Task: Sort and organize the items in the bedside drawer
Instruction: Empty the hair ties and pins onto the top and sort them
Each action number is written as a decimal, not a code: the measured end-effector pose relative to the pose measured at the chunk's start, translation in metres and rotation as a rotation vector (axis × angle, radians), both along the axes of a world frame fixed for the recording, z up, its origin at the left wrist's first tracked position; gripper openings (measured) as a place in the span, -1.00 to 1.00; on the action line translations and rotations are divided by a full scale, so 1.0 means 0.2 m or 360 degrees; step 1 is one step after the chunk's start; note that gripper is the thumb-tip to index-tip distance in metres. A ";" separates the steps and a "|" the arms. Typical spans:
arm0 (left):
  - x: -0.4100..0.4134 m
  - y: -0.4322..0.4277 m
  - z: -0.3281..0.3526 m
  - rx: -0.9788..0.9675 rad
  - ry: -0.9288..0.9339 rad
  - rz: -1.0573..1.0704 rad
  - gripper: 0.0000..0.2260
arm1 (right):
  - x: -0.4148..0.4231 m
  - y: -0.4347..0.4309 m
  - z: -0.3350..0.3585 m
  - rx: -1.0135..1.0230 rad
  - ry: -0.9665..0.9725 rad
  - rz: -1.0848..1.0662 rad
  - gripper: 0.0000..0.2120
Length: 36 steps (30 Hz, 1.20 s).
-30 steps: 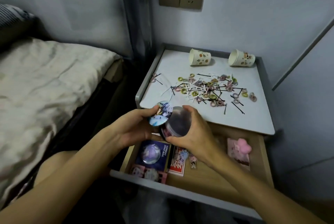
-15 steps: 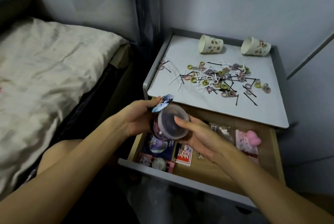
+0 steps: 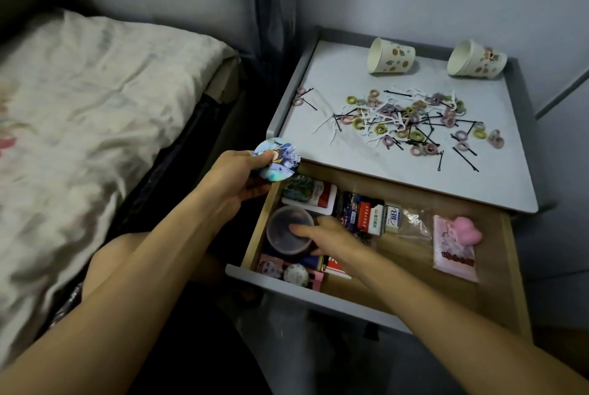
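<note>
Head view: clear tub [image 3: 288, 230] sits at 9 o'clock in the open drawer [image 3: 398, 248]. Right grip [image 3: 333, 233] clasps it, fingers across lid, thumb at side. Left grip [image 3: 231, 182] pinches round badge [image 3: 276, 157] off the 10 o'clock corner. Seat tub flat before letting go. Hair ties [image 3: 411, 127] litter bench [image 3: 334, 92] at 12.

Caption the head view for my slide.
Right hand holds a clear tub in the drawer; left hand holds a badge.

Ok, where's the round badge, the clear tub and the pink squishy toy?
round badge [image 3: 282, 155]: head view, on its printed face.
clear tub [image 3: 282, 224]: head view, on its top.
pink squishy toy [image 3: 468, 229]: head view, on its middle.
</note>
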State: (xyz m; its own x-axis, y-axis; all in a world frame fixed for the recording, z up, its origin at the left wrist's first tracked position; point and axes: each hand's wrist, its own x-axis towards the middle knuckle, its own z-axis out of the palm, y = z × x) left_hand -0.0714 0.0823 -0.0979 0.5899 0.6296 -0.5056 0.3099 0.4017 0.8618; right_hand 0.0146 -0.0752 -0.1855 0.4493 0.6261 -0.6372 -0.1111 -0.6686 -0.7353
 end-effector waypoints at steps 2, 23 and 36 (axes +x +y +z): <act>0.00 -0.01 0.00 -0.0015 0.0008 -0.0015 -0.93 | 0.00 0.01 -0.01 -0.0005 -0.0044 0.0002 -0.60; 0.01 -0.06 -0.01 0.0041 0.0185 -0.0126 -0.90 | 0.11 -0.03 0.27 0.0710 -0.0837 0.0214 -0.21; -0.01 -0.07 -0.02 0.0591 0.0419 -0.0333 -0.84 | 0.07 0.04 0.26 0.0517 -0.1410 0.0680 -0.20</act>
State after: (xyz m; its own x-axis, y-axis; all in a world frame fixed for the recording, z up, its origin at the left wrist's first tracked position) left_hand -0.0730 0.0690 -0.1016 0.6052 0.6771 -0.4187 0.5774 -0.0112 0.8164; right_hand 0.0289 -0.0669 -0.1327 0.3749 0.9261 0.0417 0.7574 -0.2801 -0.5899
